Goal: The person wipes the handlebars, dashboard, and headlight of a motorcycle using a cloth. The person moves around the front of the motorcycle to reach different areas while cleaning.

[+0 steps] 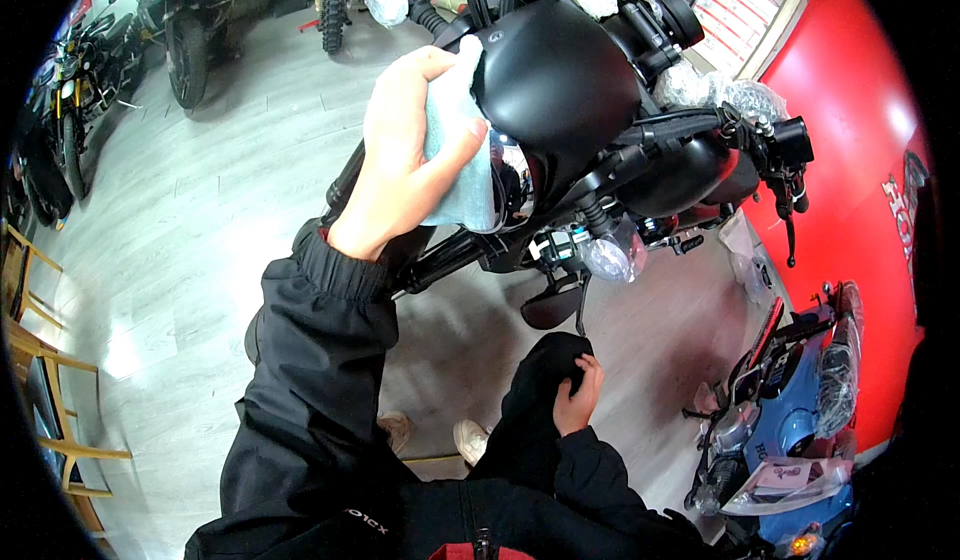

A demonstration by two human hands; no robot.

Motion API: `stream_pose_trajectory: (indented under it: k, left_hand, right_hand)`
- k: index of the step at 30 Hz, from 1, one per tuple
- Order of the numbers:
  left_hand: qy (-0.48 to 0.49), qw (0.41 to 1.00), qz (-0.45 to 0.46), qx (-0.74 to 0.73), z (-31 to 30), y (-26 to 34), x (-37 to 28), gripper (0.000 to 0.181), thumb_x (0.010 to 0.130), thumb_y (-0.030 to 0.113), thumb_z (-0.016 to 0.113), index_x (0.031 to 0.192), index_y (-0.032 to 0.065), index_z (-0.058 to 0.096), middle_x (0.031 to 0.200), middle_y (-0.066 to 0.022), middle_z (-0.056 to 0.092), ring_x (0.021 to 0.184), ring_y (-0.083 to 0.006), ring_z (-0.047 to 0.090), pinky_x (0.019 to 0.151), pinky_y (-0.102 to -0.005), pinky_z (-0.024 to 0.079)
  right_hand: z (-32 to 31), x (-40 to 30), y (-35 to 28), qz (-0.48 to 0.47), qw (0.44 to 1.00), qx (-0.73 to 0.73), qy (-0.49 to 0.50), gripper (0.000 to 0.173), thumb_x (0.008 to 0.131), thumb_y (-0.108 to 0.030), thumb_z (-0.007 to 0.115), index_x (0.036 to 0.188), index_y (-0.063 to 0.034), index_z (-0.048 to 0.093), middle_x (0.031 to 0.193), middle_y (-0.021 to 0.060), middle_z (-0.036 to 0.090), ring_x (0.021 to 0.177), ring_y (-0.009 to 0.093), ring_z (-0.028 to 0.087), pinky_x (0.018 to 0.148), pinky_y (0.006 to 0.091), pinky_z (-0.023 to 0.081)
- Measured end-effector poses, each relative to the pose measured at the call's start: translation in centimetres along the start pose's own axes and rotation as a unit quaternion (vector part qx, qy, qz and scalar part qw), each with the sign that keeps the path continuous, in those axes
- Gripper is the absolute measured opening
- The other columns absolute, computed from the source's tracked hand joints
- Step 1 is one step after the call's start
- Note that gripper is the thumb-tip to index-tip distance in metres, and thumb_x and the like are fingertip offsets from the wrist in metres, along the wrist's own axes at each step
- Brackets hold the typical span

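Note:
My left hand [420, 140] is shut on a folded light blue cloth [456, 177], thumb on its near face and fingers over its far side. The cloth lies against the glossy headlight [516, 185] of a black motorcycle and hides much of that lens. Above it curves the matte black headlight cowl [559, 72], touched by the cloth's upper corner. My right hand [579, 395] rests on my bent knee [551, 365] with nothing in it. Below the headlight run the black fork tubes [442, 263].
Plastic-wrapped turn signals [388, 3] [609, 256] stick out on both sides. A brake lever [790, 237] hangs by the red wall [832, 109]. At right stands a blue motorcycle [787, 410] partly in plastic. Wooden chairs [71, 410] and parked motorcycles [187, 42] line the left.

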State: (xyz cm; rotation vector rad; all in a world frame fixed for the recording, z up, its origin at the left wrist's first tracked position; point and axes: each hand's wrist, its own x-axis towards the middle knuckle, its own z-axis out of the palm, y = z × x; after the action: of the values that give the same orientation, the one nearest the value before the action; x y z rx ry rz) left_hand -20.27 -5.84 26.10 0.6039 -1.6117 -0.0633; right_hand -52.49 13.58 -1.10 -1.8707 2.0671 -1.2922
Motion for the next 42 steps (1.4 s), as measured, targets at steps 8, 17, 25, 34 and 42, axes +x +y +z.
stream_pose_trajectory:
  k: [8,17,25,34,42]
  left_hand:
    - [-0.023,0.999,0.0,-0.032,-0.2,-1.4,-0.1,0.046,0.08,0.012,0.062,0.123,0.0033,0.049,0.127,-0.0166,0.051,0.121,-0.0336,0.047,0.106,-0.0402,0.033]
    - [-0.008,0.999,-0.036,-0.028,-0.1,-0.6,-0.2,0.048,0.077,0.008,0.063,0.122,0.0036,0.049,0.128,-0.0161,0.051,0.122,-0.0333,0.047,0.106,-0.0406,0.033]
    - [-0.008,0.999,-0.04,-0.028,0.1,-0.6,-0.3,0.049,0.076,0.009,0.065,0.122,0.0045,0.05,0.127,-0.0161,0.051,0.122,-0.0334,0.047,0.106,-0.0408,0.034]
    - [0.0,0.999,-0.03,-0.031,0.0,-0.8,-0.2,0.047,0.077,0.009,0.065,0.121,0.0043,0.05,0.127,-0.0157,0.051,0.121,-0.033,0.047,0.105,-0.04,0.034]
    - [-0.004,0.999,-0.029,-0.028,0.2,-0.6,-0.2,0.046,0.077,0.009,0.065,0.121,0.0043,0.05,0.126,-0.016,0.051,0.121,-0.033,0.047,0.105,-0.04,0.034]
  right_hand:
    - [0.0,0.0,0.1,-0.003,1.0,-0.002,-0.001,0.039,0.075,0.008,0.055,0.113,0.0005,0.051,0.127,0.0213,0.05,0.12,0.041,0.047,0.104,0.0445,0.036]
    - [0.4,0.2,-0.4,-0.002,1.0,-0.005,-0.005,0.04,0.074,0.009,0.056,0.113,0.0008,0.051,0.126,0.0216,0.05,0.119,0.041,0.047,0.103,0.044,0.037]
    - [0.3,0.3,-0.2,0.001,1.0,-0.011,-0.002,0.039,0.074,0.009,0.055,0.112,0.0009,0.052,0.125,0.0212,0.051,0.12,0.041,0.047,0.103,0.0427,0.037]
    - [0.3,0.4,-0.6,0.0,1.0,-0.012,-0.008,0.039,0.075,0.008,0.055,0.113,0.001,0.051,0.126,0.0211,0.051,0.12,0.041,0.047,0.104,0.043,0.036]
    - [0.2,0.2,-0.3,0.01,1.0,-0.009,-0.006,0.039,0.074,0.008,0.055,0.112,0.0011,0.052,0.126,0.0214,0.05,0.12,0.04,0.047,0.104,0.0428,0.036]
